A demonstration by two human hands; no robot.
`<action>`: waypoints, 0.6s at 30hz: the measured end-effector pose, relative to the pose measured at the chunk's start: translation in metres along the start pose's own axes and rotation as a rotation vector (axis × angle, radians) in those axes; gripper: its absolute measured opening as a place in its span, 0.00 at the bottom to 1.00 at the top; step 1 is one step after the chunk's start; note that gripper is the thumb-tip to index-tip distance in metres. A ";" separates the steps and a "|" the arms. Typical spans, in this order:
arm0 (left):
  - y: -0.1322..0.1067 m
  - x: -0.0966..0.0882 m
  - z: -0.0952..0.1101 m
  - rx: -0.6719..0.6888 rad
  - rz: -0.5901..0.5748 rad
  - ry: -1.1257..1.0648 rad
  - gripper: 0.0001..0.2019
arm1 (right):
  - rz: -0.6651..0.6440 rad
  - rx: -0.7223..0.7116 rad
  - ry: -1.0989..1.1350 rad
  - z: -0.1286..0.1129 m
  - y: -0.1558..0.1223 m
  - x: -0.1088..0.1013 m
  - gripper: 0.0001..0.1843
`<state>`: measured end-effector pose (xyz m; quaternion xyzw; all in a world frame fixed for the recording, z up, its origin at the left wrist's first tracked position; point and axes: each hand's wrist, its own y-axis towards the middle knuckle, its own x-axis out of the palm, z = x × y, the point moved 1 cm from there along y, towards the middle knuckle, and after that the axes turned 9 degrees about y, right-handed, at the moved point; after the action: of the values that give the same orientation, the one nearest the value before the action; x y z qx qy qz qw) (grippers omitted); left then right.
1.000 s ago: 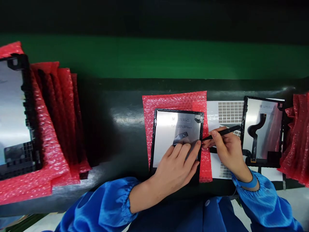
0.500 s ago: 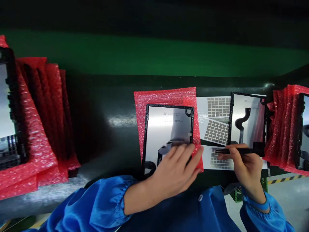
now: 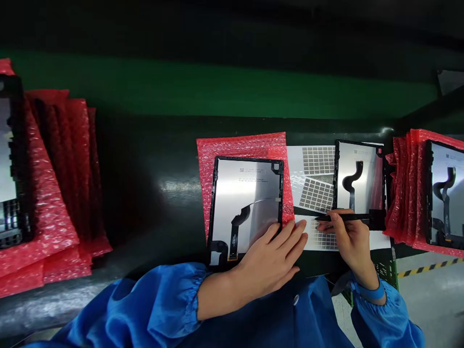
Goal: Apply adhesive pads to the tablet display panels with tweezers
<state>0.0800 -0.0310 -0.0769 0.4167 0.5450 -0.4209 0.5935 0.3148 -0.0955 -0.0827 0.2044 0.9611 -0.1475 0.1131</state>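
Observation:
My left hand (image 3: 273, 256) lies with fingers stretched out over the lower right corner of a display panel (image 3: 232, 193) in a black frame. A dark flex cable (image 3: 235, 232) runs up from the panel's lower edge. Under the panel is a red bubble-wrap bag (image 3: 205, 154). My right hand (image 3: 350, 239) grips black tweezers (image 3: 357, 217), their tip pointing left above the lower sheet of small square stickers (image 3: 324, 238). A second display panel (image 3: 366, 179), with a curved black flex cable (image 3: 351, 182), lies just beyond that hand.
Two more sticker sheets (image 3: 318, 160) lie between the panels. At the right, red bubble-wrap bags (image 3: 402, 193) are stacked beside another display panel (image 3: 447, 193). More red bags (image 3: 61, 232) and a panel (image 3: 9, 164) stand at the left on the dark table (image 3: 152, 193).
My left hand has drawn down off the middle of the panel, uncovering the flex cable. My right hand still holds the tweezers over the stickers. The view has turned slightly right.

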 end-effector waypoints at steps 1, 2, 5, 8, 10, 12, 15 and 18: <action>0.000 0.000 0.000 0.002 -0.002 -0.003 0.31 | -0.002 0.009 -0.002 0.001 0.000 0.000 0.15; 0.001 -0.001 0.000 0.006 -0.004 -0.005 0.31 | -0.001 0.020 -0.003 0.001 0.001 0.000 0.15; 0.003 -0.002 -0.002 0.021 -0.010 -0.007 0.31 | 0.033 0.054 0.047 -0.002 0.002 0.001 0.17; 0.004 -0.009 -0.008 0.029 0.007 -0.040 0.32 | 0.107 0.071 0.161 -0.013 0.002 0.003 0.19; 0.002 -0.020 -0.015 0.031 0.069 -0.100 0.32 | 0.155 0.055 0.214 -0.024 0.004 0.006 0.18; -0.004 -0.034 -0.022 0.021 0.155 -0.168 0.26 | 0.174 0.028 0.239 -0.038 0.009 0.016 0.17; -0.018 -0.050 -0.036 -0.095 0.221 -0.211 0.17 | 0.119 -0.024 0.278 -0.063 0.024 0.049 0.17; -0.034 -0.048 -0.053 -0.282 0.160 -0.081 0.26 | -0.011 -0.056 0.314 -0.086 0.041 0.099 0.17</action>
<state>0.0300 0.0112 -0.0333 0.3541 0.5394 -0.3081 0.6991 0.2309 0.0046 -0.0401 0.2164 0.9718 -0.0873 -0.0338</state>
